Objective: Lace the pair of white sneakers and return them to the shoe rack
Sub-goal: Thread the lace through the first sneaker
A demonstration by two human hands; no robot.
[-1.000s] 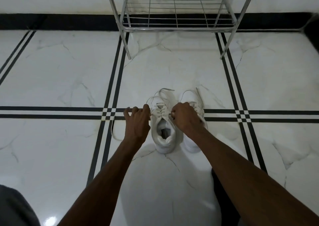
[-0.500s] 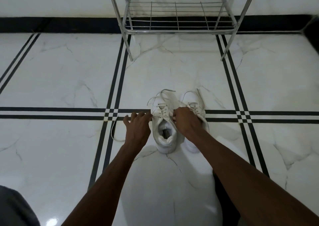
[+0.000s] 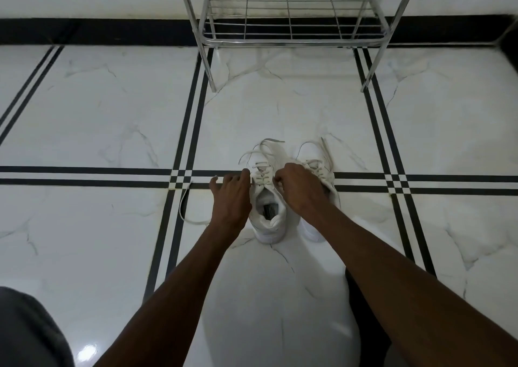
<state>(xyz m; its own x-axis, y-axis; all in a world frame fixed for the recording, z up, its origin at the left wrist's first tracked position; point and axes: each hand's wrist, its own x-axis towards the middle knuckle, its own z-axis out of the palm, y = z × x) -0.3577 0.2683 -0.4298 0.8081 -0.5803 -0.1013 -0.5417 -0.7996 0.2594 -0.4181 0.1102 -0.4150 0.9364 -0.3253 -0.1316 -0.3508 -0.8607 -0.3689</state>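
Two white sneakers stand side by side on the floor, toes pointing away from me. The left sneaker is open at the top and partly laced. My left hand is at its left eyelets, thumb and fingertips pinched on the shoelace, whose loose end loops over the floor to the left. My right hand is curled at the right eyelets, pinching the lace there. It hides much of the right sneaker, whose laces lie loose over its toe. The metal shoe rack stands beyond them.
The floor is glossy white marble tile with black double stripes. A black skirting strip runs along the wall behind the rack. My knees in dark clothing show at the bottom left and under my right forearm.
My left hand has moved right, from beside the sneaker up against its eyelets, and its fingers have loosened from a fist. My right hand stays at the lacing.
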